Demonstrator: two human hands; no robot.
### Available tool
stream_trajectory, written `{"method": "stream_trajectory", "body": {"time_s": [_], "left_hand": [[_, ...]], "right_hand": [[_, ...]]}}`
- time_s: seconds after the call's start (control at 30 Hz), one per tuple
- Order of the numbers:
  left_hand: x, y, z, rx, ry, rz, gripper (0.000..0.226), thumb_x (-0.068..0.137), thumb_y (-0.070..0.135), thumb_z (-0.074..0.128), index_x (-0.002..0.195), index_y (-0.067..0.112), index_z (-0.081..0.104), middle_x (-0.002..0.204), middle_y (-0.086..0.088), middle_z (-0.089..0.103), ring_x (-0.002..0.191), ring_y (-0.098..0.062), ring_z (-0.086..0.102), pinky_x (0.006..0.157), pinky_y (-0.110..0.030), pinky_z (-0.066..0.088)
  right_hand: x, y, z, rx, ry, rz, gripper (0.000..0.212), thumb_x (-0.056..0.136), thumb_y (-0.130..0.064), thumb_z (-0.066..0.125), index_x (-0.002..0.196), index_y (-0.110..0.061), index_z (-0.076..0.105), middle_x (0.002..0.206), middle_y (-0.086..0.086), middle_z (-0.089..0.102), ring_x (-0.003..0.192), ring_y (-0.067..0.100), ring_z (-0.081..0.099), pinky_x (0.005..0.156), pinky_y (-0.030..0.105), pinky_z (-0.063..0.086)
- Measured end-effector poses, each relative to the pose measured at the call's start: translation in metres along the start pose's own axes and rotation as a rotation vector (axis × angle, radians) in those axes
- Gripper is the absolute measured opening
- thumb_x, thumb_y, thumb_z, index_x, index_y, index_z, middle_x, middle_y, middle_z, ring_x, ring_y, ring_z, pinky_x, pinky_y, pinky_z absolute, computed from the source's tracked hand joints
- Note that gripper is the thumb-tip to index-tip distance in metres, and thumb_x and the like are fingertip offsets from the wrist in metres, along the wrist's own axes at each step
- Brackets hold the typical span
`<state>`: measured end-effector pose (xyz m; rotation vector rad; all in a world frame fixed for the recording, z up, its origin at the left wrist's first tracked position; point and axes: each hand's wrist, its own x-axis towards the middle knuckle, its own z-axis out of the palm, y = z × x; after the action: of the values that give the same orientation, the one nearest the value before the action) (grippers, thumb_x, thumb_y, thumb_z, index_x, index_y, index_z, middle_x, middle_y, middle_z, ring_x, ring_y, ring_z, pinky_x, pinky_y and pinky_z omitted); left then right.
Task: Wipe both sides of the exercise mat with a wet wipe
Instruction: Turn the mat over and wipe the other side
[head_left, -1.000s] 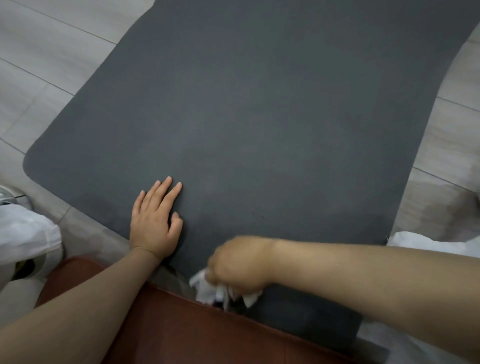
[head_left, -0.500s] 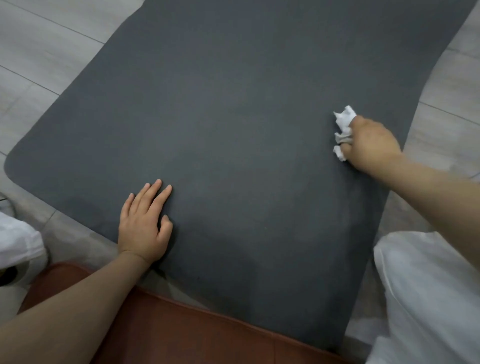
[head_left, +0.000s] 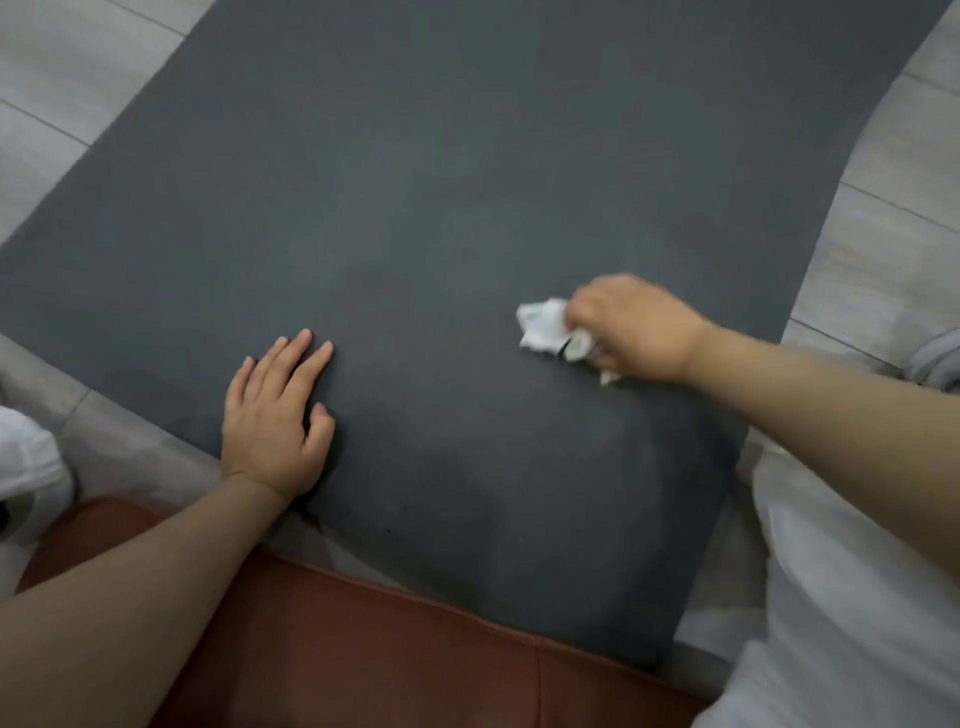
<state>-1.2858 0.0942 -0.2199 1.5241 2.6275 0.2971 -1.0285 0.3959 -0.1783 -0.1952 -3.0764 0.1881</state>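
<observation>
A dark grey exercise mat (head_left: 441, 171) lies flat on the floor and fills most of the view. My left hand (head_left: 275, 421) rests flat on its near left part, fingers straight and pointing away from me. My right hand (head_left: 631, 325) grips a crumpled white wet wipe (head_left: 543, 325) and presses it on the mat's right half. The wipe sticks out to the left of my curled fingers. A faint damp patch shows on the mat near my hands.
Pale grey floor tiles (head_left: 62, 67) border the mat on both sides. A brown leather cushion edge (head_left: 363, 649) runs along the bottom. White fabric (head_left: 841, 623) covers my right leg at lower right, and more white cloth (head_left: 26, 457) lies at far left.
My right hand swept the wipe from the mat's near edge out to the far right, and has now come back left and nearer. My left hand stayed pressed in place.
</observation>
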Motion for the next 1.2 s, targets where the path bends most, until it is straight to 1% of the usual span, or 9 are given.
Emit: {"method": "stream_trajectory", "body": {"time_s": [0.07,0.13,0.27,0.4,0.5,0.6,0.77,1.07,1.2], "left_hand": [[0.000,0.001,-0.001,0.001,-0.003,-0.008,0.064,0.083,0.028,0.035,0.145,0.018,0.048,0.155,-0.005,0.041,0.145,-0.025,0.032,0.121,-0.042,0.015],[-0.001,0.001,-0.001,0.003,0.000,-0.013,0.064,0.083,0.028,0.036,0.145,0.017,0.049,0.154,-0.005,0.041,0.145,-0.025,0.033,0.121,-0.041,0.014],[0.001,0.002,-0.002,-0.002,-0.014,-0.022,0.064,0.083,0.028,0.036,0.145,0.017,0.048,0.155,-0.005,0.041,0.145,-0.024,0.032,0.121,-0.041,0.013],[0.000,0.004,-0.004,0.015,-0.038,-0.020,0.065,0.083,0.029,0.034,0.146,0.016,0.046,0.156,-0.006,0.039,0.146,-0.025,0.029,0.121,-0.043,0.014],[0.003,0.005,-0.004,0.030,-0.071,-0.046,0.067,0.082,0.030,0.033,0.146,0.016,0.045,0.157,-0.006,0.037,0.147,-0.025,0.027,0.121,-0.044,0.012],[0.002,0.008,-0.002,0.055,-0.092,-0.045,0.068,0.080,0.029,0.032,0.146,0.013,0.044,0.156,-0.010,0.036,0.147,-0.028,0.027,0.121,-0.048,0.013],[0.000,0.037,-0.004,0.023,-0.128,-0.154,0.070,0.083,0.032,0.034,0.149,0.009,0.038,0.160,-0.011,0.030,0.149,-0.033,0.021,0.120,-0.052,0.012],[-0.011,0.135,0.021,0.011,-0.215,0.355,0.061,0.093,0.039,0.036,0.152,0.024,0.037,0.160,0.001,0.032,0.148,-0.022,0.027,0.123,-0.043,0.012],[-0.011,0.132,0.022,0.000,-0.196,0.359,0.061,0.090,0.034,0.038,0.150,0.023,0.041,0.158,0.001,0.035,0.147,-0.022,0.030,0.123,-0.042,0.013]], "right_hand": [[-0.022,0.061,-0.014,-0.050,0.022,0.736,0.025,0.081,-0.024,0.063,0.099,-0.007,0.062,0.097,0.022,0.064,0.090,0.042,0.060,0.077,0.043,0.049],[-0.039,0.063,-0.010,-0.011,0.041,0.975,0.034,0.084,-0.033,0.054,0.105,-0.007,0.059,0.102,0.022,0.064,0.094,0.043,0.059,0.078,0.045,0.051],[-0.038,-0.051,0.009,0.203,-0.051,0.336,0.037,0.078,-0.047,0.047,0.091,-0.016,0.062,0.087,0.010,0.065,0.077,0.034,0.064,0.065,0.035,0.052],[-0.055,-0.164,0.017,0.437,-0.394,-0.549,0.020,0.077,-0.021,0.072,0.088,-0.006,0.064,0.085,0.013,0.064,0.076,0.034,0.059,0.067,0.038,0.049],[-0.050,-0.147,0.021,0.403,-0.331,-0.717,0.016,0.081,-0.022,0.069,0.089,-0.010,0.062,0.084,0.011,0.058,0.077,0.030,0.051,0.066,0.038,0.037],[-0.037,-0.051,0.020,0.089,-0.065,-0.335,0.016,0.077,-0.031,0.055,0.085,-0.017,0.058,0.081,0.007,0.058,0.075,0.029,0.054,0.064,0.035,0.038],[-0.072,0.067,-0.011,-0.084,0.033,1.020,0.026,0.084,-0.027,0.050,0.094,-0.006,0.061,0.098,0.024,0.065,0.091,0.045,0.057,0.078,0.046,0.049],[-0.087,-0.130,-0.006,0.318,-0.800,-0.582,0.029,0.078,-0.024,0.062,0.106,-0.020,0.064,0.099,0.001,0.065,0.094,0.026,0.060,0.078,0.040,0.048],[-0.076,-0.116,-0.002,0.303,-0.536,-0.696,0.024,0.070,-0.030,0.069,0.090,-0.018,0.064,0.083,0.000,0.065,0.086,0.025,0.057,0.074,0.035,0.033]]}}
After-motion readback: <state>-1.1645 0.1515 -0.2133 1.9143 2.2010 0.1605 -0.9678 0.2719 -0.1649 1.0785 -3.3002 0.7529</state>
